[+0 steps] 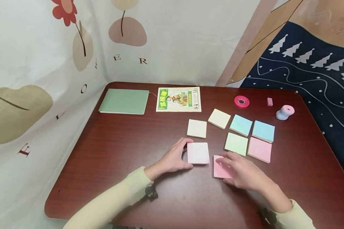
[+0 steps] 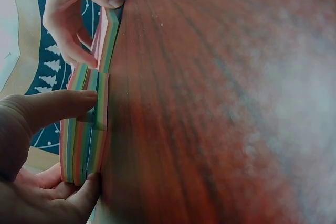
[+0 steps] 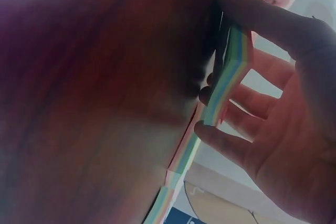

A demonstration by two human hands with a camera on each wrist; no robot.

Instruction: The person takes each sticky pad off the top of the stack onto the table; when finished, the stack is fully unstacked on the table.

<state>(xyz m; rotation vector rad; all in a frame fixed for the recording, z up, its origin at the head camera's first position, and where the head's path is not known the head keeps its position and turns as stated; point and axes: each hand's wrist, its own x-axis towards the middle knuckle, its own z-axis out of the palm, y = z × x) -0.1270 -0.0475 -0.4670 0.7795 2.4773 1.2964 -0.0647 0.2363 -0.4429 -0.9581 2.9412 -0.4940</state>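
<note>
My left hand (image 1: 176, 156) grips a pale pink sticky note pad (image 1: 198, 153) by its left side, thumb at the near corner and fingers at the far one. To its right, my right hand (image 1: 243, 170) holds a pink sticky note pad (image 1: 222, 170) between thumb and fingers, covering its right part. In the right wrist view this pad (image 3: 228, 80) shows striped, multicoloured edges and sits tilted. A cream pad (image 1: 197, 128) lies just beyond the left hand's pad. Beyond the right hand are a green pad (image 1: 236, 144) and another pink pad (image 1: 259, 149).
Two blue pads (image 1: 240, 125) and a pale yellow pad (image 1: 219, 118) lie farther back. Along the back are a green notebook (image 1: 124, 101), an illustrated booklet (image 1: 178, 99), a pink ring-shaped item (image 1: 242, 101), a small pink block (image 1: 269, 101) and a white-and-pink spool-shaped object (image 1: 285, 112).
</note>
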